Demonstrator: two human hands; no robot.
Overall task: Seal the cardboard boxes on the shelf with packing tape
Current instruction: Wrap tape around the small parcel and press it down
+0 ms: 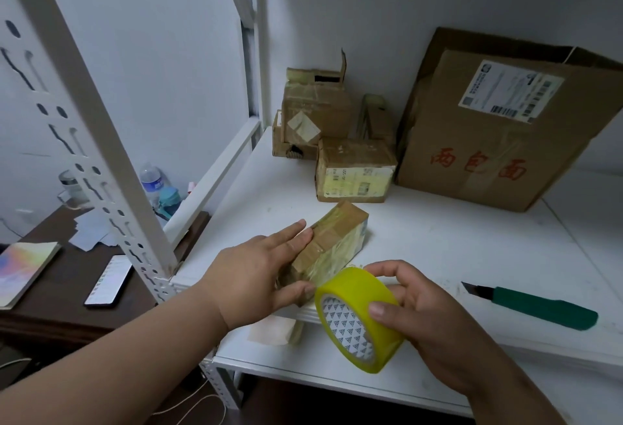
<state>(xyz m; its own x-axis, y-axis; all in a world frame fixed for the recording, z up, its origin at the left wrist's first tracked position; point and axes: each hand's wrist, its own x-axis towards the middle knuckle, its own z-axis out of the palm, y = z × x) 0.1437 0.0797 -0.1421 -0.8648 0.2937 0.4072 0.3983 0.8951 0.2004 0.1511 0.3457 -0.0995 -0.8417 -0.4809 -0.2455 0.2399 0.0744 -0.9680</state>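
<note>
My right hand (418,306) grips the roll of yellow packing tape (359,320), fingers curled over its top and thumb pressed on its outer face, holding it on edge just off the front lip of the shelf (455,249). My left hand (259,276) lies on the small cardboard box (332,242) — fingers straight along its left side, thumb against its near end — so it is steadying the box, not clutching it. A stretch of tape runs from the roll onto the box's near end. The box sits near the shelf's front edge, already banded with tape.

To the right, well apart, a green utility knife (536,306) lies on the shelf with its blade out. Further back stand a taped box with a yellow label (355,173), a stack of worn small boxes (313,111) behind it, and a large cardboard box (499,128) tilted against the wall. Down to the left, beyond the white upright (87,141), a dark surface (60,293) carries a phone (108,281), a notebook (23,271) and bottles (151,182).
</note>
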